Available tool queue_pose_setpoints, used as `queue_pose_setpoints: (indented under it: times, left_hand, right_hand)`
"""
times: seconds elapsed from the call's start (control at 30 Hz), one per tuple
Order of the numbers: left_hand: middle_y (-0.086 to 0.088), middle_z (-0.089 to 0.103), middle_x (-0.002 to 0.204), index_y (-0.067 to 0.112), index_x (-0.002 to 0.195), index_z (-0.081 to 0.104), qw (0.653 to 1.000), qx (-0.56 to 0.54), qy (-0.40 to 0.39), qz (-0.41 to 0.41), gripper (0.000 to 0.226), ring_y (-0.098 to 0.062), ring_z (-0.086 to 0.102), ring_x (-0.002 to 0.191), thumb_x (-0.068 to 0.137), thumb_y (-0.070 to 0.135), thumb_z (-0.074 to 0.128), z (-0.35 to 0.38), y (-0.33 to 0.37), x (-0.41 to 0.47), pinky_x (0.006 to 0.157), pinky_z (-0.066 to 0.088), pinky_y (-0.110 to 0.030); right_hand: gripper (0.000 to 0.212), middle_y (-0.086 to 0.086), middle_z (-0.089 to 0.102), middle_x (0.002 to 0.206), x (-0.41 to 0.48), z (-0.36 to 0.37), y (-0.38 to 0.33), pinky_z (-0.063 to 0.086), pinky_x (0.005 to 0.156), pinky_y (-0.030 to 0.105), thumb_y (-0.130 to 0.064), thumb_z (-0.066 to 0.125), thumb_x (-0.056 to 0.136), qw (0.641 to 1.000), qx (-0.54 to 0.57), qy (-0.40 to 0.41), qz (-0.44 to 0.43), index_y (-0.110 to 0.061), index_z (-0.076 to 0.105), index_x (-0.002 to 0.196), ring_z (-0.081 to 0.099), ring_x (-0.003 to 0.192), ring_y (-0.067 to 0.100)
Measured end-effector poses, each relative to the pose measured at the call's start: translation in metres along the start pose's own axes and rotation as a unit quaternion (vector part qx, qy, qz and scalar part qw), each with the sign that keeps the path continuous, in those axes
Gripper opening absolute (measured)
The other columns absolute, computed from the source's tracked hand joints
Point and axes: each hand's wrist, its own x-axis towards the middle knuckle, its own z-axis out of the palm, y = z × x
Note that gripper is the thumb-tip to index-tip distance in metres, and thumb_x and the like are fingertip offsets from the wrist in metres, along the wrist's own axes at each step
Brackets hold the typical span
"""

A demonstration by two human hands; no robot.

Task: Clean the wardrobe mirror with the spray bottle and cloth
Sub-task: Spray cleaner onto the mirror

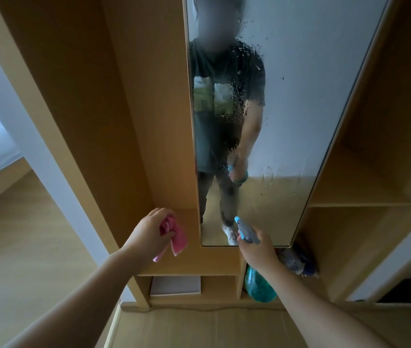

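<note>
Aiming bottle (259,288) at wet mirror (287,109) dead ahead, right hand (257,252) gripping its neck, left hand (149,234) clutching cloth (178,238) just left of mirror's foot.

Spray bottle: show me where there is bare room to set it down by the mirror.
Bare: the wooden ledge at the foot of the mirror, behind the cloth in the left hand; the shelf right of the mirror; the floor in front. Crowded: the cubby beside the spray bottle holds a bluish bundle; the low cubby holds a white box.
</note>
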Motion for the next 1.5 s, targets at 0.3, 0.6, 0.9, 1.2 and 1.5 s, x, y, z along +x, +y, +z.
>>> queue_pose_setpoints:
  times: [0.3, 0.6, 0.9, 1.2, 1.5]
  left_hand:
    - [0.024, 0.053, 0.097, 0.036, 0.096, 0.056, 0.999, -0.012, 0.039, 0.023, 0.038, 0.004, 0.054, 0.088, 0.08, 0.003, 0.067, 0.002, 0.004, -0.006, 0.062, 0.04, -0.008]
    - [0.022, 0.054, 0.098, 0.035, 0.095, 0.058, 0.999, -0.023, 0.041, 0.019, 0.038, 0.0, 0.055, 0.089, 0.079, 0.001, 0.067, 0.009, 0.007, -0.004, 0.064, 0.042, -0.011]
    - [0.021, 0.054, 0.098, 0.033, 0.096, 0.059, 0.999, -0.024, 0.03, 0.02, 0.036, 0.001, 0.054, 0.088, 0.08, 0.002, 0.068, 0.017, 0.015, 0.004, 0.065, 0.04, -0.011]
    - [0.023, 0.052, 0.099, 0.034, 0.096, 0.057, 0.999, -0.014, 0.002, 0.035, 0.035, 0.004, 0.051, 0.088, 0.081, 0.004, 0.068, 0.031, 0.026, 0.011, 0.065, 0.038, -0.01]
    - [0.015, 0.053, 0.103, 0.029, 0.103, 0.058, 0.999, -0.018, -0.021, 0.043, 0.033, -0.004, 0.052, 0.091, 0.083, 0.005, 0.068, 0.046, 0.034, 0.015, 0.068, 0.04, -0.011]
  right_hand:
    - [0.025, 0.002, 0.052, 0.069, 0.0, -0.039, 0.008, 0.037, 0.043, 0.014, -0.004, 0.052, 0.087, 0.999, -0.011, 0.038, 0.023, -0.015, 0.062, 0.107, 0.048, 0.053, 0.011]
    - [0.021, 0.002, 0.06, 0.076, 0.004, -0.058, 0.021, 0.041, 0.048, 0.017, -0.009, 0.054, 0.088, 0.995, 0.005, 0.077, 0.059, -0.021, 0.064, 0.102, 0.052, 0.058, 0.012]
    - [0.027, 0.005, 0.065, 0.101, -0.002, -0.073, 0.033, 0.051, 0.074, 0.033, -0.006, 0.055, 0.09, 0.986, 0.043, 0.124, 0.1, -0.017, 0.063, 0.113, 0.063, 0.085, 0.02]
    - [0.021, 0.005, 0.06, 0.087, 0.003, -0.097, 0.06, 0.042, 0.066, 0.029, -0.011, 0.055, 0.089, 0.975, 0.044, 0.17, 0.136, -0.019, 0.064, 0.106, 0.057, 0.072, 0.021]
    - [0.021, 0.002, 0.059, 0.077, 0.005, -0.105, 0.077, 0.04, 0.057, 0.025, -0.008, 0.054, 0.089, 0.977, 0.017, 0.154, 0.143, -0.018, 0.063, 0.106, 0.055, 0.064, 0.018]
